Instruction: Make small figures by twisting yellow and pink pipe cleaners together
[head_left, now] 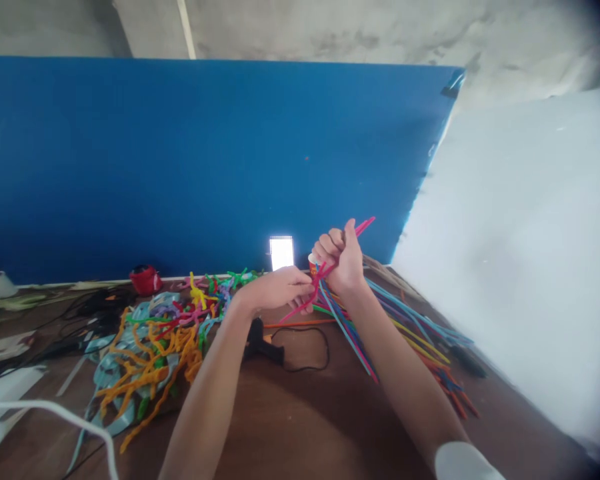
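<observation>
A blue panel (205, 167) is standing beyond our fingers (326, 245), with grey concrete (305, 27) showing above it and a white panel (520, 233) rising well to their right. Over the brown table (290, 427) we are holding pink stems (365, 227) up between both hands, clear of the surface. Our right hand (345, 263) is wrapping its curled fingers fully around them, thumb pointing up, while the tips are sticking out past the thumb. Our left hand (280, 287) is bending its fingers in and pinching the lower ends with thumb and fingertips nearly together. A bright screen (282, 254) is glowing just behind the left fingers, and a small red and white object is peeking out, mostly hidden, behind the right ones. Nearer us, below the left fingers, a black tool (270, 350) is lying beside a looping cable (328, 347). Loose coloured stems (433, 320) are fanning out to the right of the fingers, and a tangled heap (177, 343), mainly orange, is spreading to their left.
</observation>
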Motion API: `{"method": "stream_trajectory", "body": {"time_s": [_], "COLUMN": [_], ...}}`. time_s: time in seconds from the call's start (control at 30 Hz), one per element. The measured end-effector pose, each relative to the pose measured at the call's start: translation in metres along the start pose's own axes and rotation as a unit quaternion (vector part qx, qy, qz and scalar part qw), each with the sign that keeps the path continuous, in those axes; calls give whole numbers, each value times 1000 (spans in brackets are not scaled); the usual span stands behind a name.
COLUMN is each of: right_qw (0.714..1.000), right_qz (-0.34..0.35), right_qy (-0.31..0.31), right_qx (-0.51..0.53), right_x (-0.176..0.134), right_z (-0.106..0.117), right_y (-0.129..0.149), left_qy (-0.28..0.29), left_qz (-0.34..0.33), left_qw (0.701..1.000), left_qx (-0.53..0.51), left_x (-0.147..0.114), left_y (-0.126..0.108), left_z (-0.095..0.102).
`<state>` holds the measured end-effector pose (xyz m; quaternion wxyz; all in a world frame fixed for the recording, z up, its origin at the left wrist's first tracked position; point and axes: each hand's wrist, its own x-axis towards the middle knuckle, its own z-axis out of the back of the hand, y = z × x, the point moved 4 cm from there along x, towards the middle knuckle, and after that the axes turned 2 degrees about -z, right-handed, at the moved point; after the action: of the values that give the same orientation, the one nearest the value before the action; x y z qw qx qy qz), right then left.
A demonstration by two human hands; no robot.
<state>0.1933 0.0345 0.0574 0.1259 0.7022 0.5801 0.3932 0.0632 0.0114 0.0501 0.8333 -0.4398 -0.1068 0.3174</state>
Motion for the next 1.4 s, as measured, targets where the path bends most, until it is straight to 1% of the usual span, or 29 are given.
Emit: {"method": "stream_trajectory", "body": {"time_s": [0.1, 0.2, 0.27, 0.33, 0.43, 0.53, 0.63, 0.8, 0.9, 1.03, 1.17, 1.23, 1.33, 1.4], "right_qw": [1000, 1000, 999, 998, 998, 997, 997, 998, 998, 999, 999, 999, 999, 999], "right_qz": [5, -2, -3, -3, -7, 12, 24, -3, -11, -10, -22, -26, -18, -15], "right_qy": [8, 9, -4, -26, -58, -77, -77, -66, -61, -43, -30, -28, -36, -44], "right_qx": [3, 27, 43, 49, 36, 10, -19, -12, 0, 4, -15, -21, -23, -27], "right_x": [-2, -1, 0, 2, 4, 5, 3, -6, -8, -8, -8, -9, -12, -16], "right_z": [1, 4, 8, 13, 20, 21, 12, -4, -6, -5, -8, -9, -12, -15], "right_y": [2, 5, 9, 15, 25, 32, 33, 32, 33, 27, 15, 12, 16, 20], "left_qy": [4, -4, -42, -92, -122, -109, -77, -33, -18, -16, 31, 31, 19, 29], "left_qz": [-21, -66, -80, -87, -125, -133, -131, -124, -122, -122, -112, -115, -113, -111], "left_qw": [1000, 998, 996, 992, 984, 984, 987, 990, 990, 990, 989, 988, 989, 990], "left_qx": [17, -8, -25, 1, 33, 36, 54, 53, 70, 71, 86, 98, 91, 85], "left_x": [0, 1, 4, 10, 20, 27, 24, 11, 8, 8, 7, 6, 0, -5], "left_y": [-3, -3, 0, 4, 5, 6, 7, 2, -1, -1, -1, -1, -3, -4], "left_z": [-1, -1, 0, 0, -7, -14, -15, -8, -7, -7, -9, -7, -3, -2]}}
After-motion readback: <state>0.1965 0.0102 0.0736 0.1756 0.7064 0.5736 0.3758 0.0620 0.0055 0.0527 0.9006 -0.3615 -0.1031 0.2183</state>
